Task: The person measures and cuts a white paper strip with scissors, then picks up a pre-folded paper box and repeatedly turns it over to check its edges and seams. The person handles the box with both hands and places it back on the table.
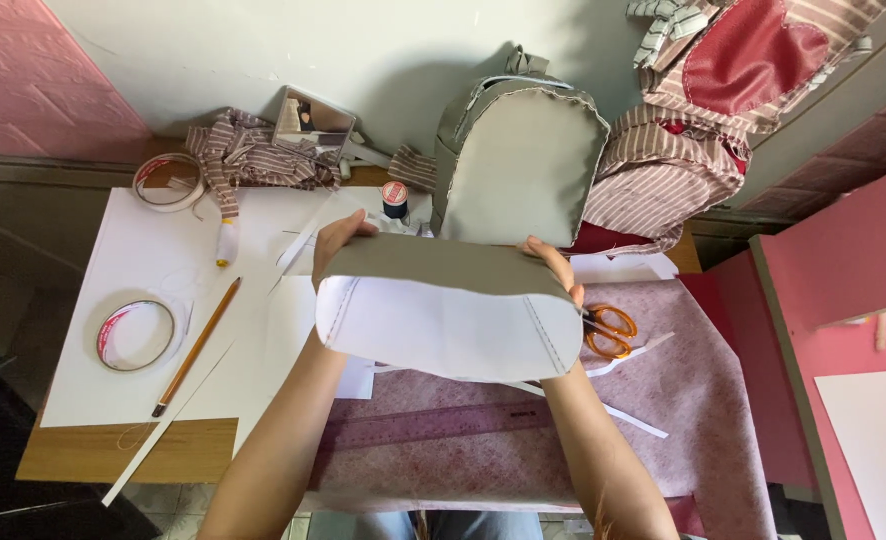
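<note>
I hold a curved panel (443,310) between both hands above the table; its outer face is grey-green fabric and its inner face is white paper with stitched lines. My left hand (335,240) grips the panel's left end, my right hand (555,265) grips its right end. Just behind it stands a small grey-green backpack (518,165), upright against the wall. Orange-handled scissors (608,330) lie on pink patterned fabric (693,400) beside my right hand.
White paper sheets (133,250) cover the table's left part, with a tape roll (135,335), a pencil (198,345), another tape ring (168,180) and a glue bottle (225,240). A purple ruler (433,425) lies under my arms. Striped fabric and a striped bag (703,100) sit behind. A thread spool (394,198) stands near the backpack.
</note>
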